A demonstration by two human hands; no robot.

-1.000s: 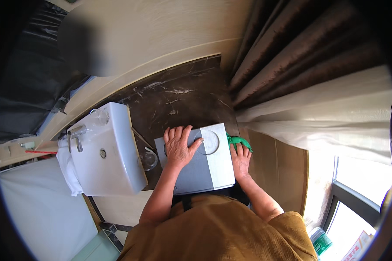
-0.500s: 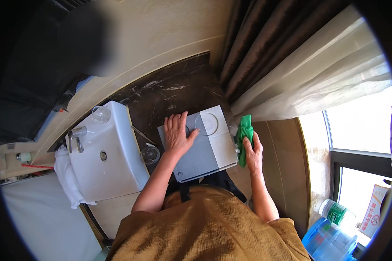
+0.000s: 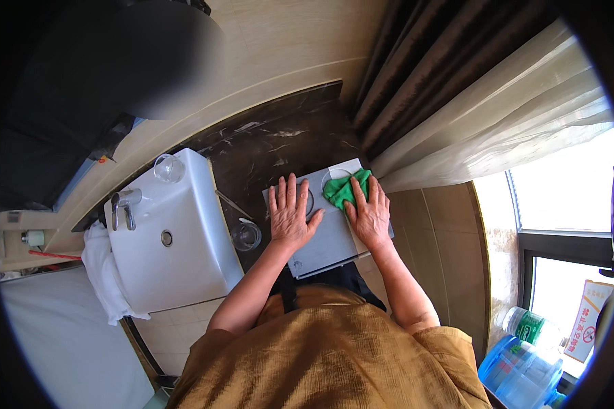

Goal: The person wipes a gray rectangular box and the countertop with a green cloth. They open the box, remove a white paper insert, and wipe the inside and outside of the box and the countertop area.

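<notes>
two hands on a gray and white box

a person is pressing both hands on a flat gray and white box with round dents in its top point(image 3: 324, 242). the box is sitting by the dark brown stone counter with pale streaks point(image 3: 280, 150), and its near end is showing above dark trousers. the left hand point(image 3: 293, 218) is lying flat on the gray part, its fingers spreading apart. the right hand point(image 3: 372, 221) is resting on a crumpled green cloth point(image 3: 338, 192), its fingers reaching out with small gaps between them. the cloth is covering some of the white part and a round dent.

to the left, a white shiny sink point(image 3: 191, 273) is standing with a silver metal tap point(image 3: 125, 201). one clear round glass point(image 3: 168, 168) is sitting on its far corner, and another clear glass point(image 3: 246, 236) is standing between sink and box. a white soft towel point(image 3: 104, 273) is hanging over the sink's left side. behind, a smooth tan wall point(image 3: 286, 48) is rising. to the right, a dark brown curtain point(image 3: 443, 61) and a thin white curtain point(image 3: 498, 129) are hanging, and a bright window point(image 3: 566, 198) is shining near a big blue water jug point(image 3: 522, 371).
</notes>
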